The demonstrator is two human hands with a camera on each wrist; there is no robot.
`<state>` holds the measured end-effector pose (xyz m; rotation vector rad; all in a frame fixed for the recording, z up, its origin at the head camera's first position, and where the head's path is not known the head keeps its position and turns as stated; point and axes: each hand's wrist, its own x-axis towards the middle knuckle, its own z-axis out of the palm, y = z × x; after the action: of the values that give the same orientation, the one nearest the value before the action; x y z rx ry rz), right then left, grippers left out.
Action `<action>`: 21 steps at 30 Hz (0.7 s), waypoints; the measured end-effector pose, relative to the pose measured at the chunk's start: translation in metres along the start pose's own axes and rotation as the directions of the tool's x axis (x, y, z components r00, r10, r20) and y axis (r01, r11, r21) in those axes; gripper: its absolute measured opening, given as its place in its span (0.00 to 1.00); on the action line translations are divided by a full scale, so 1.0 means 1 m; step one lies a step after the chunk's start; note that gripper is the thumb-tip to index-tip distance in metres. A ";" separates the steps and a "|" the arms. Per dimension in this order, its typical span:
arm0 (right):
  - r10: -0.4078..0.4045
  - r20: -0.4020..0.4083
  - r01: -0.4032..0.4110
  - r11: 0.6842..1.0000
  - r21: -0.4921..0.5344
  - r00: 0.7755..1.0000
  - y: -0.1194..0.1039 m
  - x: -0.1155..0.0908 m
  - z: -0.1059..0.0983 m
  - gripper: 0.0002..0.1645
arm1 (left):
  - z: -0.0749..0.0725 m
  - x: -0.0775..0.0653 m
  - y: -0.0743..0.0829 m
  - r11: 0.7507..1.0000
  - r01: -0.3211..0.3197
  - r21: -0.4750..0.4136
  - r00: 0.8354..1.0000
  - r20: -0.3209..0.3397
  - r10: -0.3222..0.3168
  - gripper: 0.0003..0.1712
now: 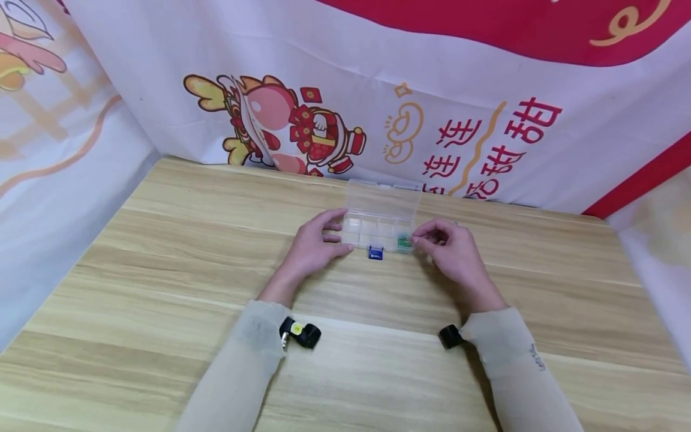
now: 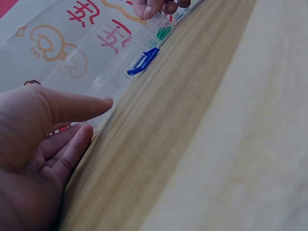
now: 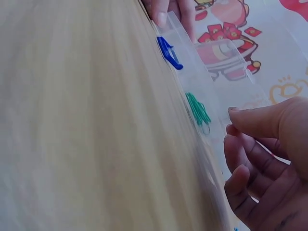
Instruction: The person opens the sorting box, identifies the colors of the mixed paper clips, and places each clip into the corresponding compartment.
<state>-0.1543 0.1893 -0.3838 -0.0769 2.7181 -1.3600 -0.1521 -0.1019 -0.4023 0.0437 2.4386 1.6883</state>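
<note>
A clear plastic compartment box lies on the table with its lid raised at the back. A blue latch stands out from its front edge. Green wire pieces that look like paper clips lie in the front right compartment. My left hand holds the box's left end, thumb at the front corner and fingers round the side. At the right end, my right hand has its thumb and index fingertips close together beside the clips. Whether anything small is between those fingertips does not show.
The wooden table stretches out on both sides and in front of the box. A printed cloth hangs right behind the raised lid. Black wrist devices sit at both sleeve cuffs.
</note>
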 end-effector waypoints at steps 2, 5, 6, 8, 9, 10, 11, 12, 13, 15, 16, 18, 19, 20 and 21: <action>0.036 -0.002 -0.036 0.999 0.032 0.999 0.005 0.001 -0.005 0.10 | 0.000 0.000 0.000 1.000 0.002 0.001 1.000 0.001 -0.002 0.47; 0.120 -0.015 -0.118 0.988 0.100 0.993 0.015 0.002 -0.018 0.14 | 0.001 0.000 0.001 1.000 0.005 0.000 1.000 0.000 -0.005 0.46; 0.150 -0.023 -0.146 0.981 0.126 0.988 0.020 0.002 -0.024 0.15 | 0.001 0.000 0.001 1.000 0.006 0.000 1.000 0.000 -0.006 0.46; 0.211 -0.053 -0.199 0.965 0.174 0.976 0.032 0.002 -0.036 0.17 | 0.002 0.000 0.001 1.000 0.007 -0.001 1.000 0.000 -0.007 0.46; 0.237 -0.070 -0.220 0.956 0.193 0.969 0.037 0.002 -0.042 0.18 | 0.002 0.000 0.001 1.000 0.007 0.000 1.000 0.000 -0.007 0.46; 0.256 -0.090 -0.233 0.949 0.212 0.963 0.044 0.002 -0.048 0.18 | 0.002 0.000 0.001 1.000 0.008 -0.001 1.000 -0.001 -0.008 0.46; 0.271 -0.110 -0.241 0.943 0.230 0.956 0.049 0.002 -0.053 0.18 | 0.002 0.000 0.001 1.000 0.008 -0.001 1.000 -0.002 -0.008 0.46; 0.276 -0.131 -0.241 0.943 0.230 0.952 0.055 0.002 -0.058 0.18 | 0.002 0.000 0.001 1.000 0.007 -0.002 1.000 -0.002 -0.007 0.46; 0.283 -0.151 -0.243 0.941 0.237 0.947 0.059 0.001 -0.062 0.18 | 0.002 0.000 0.001 1.000 0.007 -0.003 1.000 -0.003 -0.007 0.46; 0.290 -0.176 -0.246 0.941 0.234 0.941 0.066 0.001 -0.067 0.18 | 0.001 0.000 0.002 1.000 0.006 -0.002 1.000 -0.004 -0.006 0.46; 0.293 -0.182 -0.249 0.941 0.228 0.939 0.067 0.002 -0.068 0.19 | 0.001 0.000 0.002 1.000 0.006 -0.003 1.000 -0.004 -0.006 0.46; 0.293 -0.189 -0.258 0.947 0.191 0.937 0.068 0.003 -0.068 0.21 | 0.001 0.000 0.002 1.000 0.005 0.000 1.000 -0.003 -0.005 0.46; 0.294 -0.191 -0.265 0.950 0.166 0.936 0.068 0.004 -0.067 0.21 | 0.001 -0.001 0.002 1.000 0.006 0.000 1.000 -0.003 -0.006 0.46; 0.295 -0.193 -0.272 0.952 0.139 0.936 0.067 0.004 -0.066 0.22 | 0.001 0.000 0.002 1.000 0.007 0.001 1.000 -0.002 -0.007 0.46; 0.295 -0.197 -0.280 0.955 0.103 0.935 0.066 0.005 -0.065 0.23 | 0.001 0.000 0.002 1.000 0.008 0.000 1.000 -0.001 -0.008 0.46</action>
<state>-0.1668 0.2800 -0.3981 0.4797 2.6972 -1.4477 -0.1518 -0.1005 -0.4008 0.0329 2.4361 1.6854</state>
